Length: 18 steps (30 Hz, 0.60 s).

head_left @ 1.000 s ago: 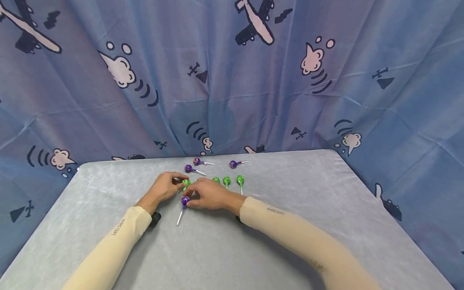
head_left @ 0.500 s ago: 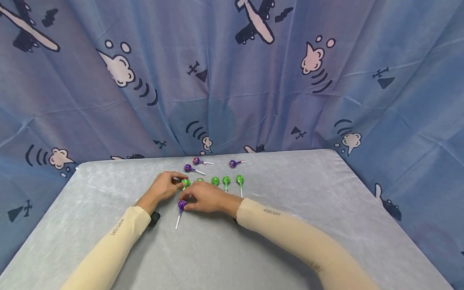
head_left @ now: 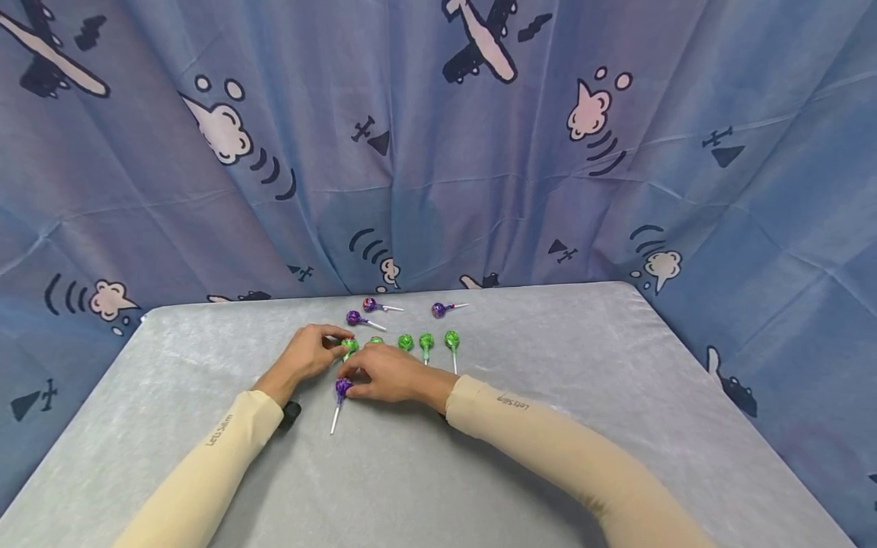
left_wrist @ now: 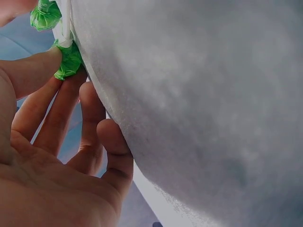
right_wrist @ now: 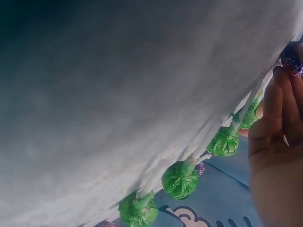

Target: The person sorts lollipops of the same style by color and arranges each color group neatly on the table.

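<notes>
My left hand [head_left: 306, 355] pinches the wrapped head of a green lollipop [left_wrist: 69, 59] between thumb and fingers, at the left end of a row of green lollipops. Closer to me, my right hand [head_left: 389, 373] holds a purple lollipop [head_left: 343, 388] by its head, the white stick pointing toward me. The right wrist view shows that purple head [right_wrist: 292, 59] at the fingertips, near the frame's edge. A second green lollipop [head_left: 376, 341] is partly covered by the right hand. More of the row, such as a green lollipop [head_left: 452, 340] at its right end, lies with sticks toward me.
Behind the row, three purple lollipops lie near the table's back edge: one purple lollipop [head_left: 353, 318] at the left, another purple lollipop [head_left: 370, 304] behind it, and a third purple lollipop [head_left: 439, 310] farther right. A patterned blue curtain [head_left: 438, 221] hangs behind the grey-covered table [head_left: 582, 365].
My right hand has drawn the purple lollipop slightly toward me and to the left, then stayed nearly still. The left hand has kept its place on the green lollipop.
</notes>
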Available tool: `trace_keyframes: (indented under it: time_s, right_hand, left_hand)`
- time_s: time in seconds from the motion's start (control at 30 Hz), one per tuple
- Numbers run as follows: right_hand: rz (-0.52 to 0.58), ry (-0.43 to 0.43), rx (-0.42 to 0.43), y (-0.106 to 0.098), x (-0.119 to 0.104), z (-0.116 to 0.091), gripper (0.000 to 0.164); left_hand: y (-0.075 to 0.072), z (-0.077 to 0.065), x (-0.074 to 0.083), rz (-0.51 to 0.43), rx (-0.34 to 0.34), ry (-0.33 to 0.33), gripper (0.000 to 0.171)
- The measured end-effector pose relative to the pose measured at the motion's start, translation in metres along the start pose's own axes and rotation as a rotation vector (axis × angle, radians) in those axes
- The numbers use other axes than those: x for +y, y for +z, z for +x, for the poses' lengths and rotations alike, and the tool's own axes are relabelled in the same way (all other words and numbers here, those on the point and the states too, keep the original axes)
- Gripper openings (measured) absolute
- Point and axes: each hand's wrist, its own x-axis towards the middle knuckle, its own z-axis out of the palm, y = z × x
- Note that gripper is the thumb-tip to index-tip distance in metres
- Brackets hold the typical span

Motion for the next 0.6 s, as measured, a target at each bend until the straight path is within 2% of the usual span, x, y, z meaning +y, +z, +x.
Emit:
trace_keyframes:
  time_s: [0.37,0.6]
  right_hand:
    - [0.088,0.041,0.038,-0.008,0.017,-0.004,0.034]
    - [0.128,0.131,0.056,-0.024,0.039,-0.011,0.034]
  left_hand:
    - [-0.001,-0.001,-0.001,-0.008,-0.023,-0.034,0.027]
    - [-0.002,-0.001,0.001,-0.021,-0.043,-0.067,0.029]
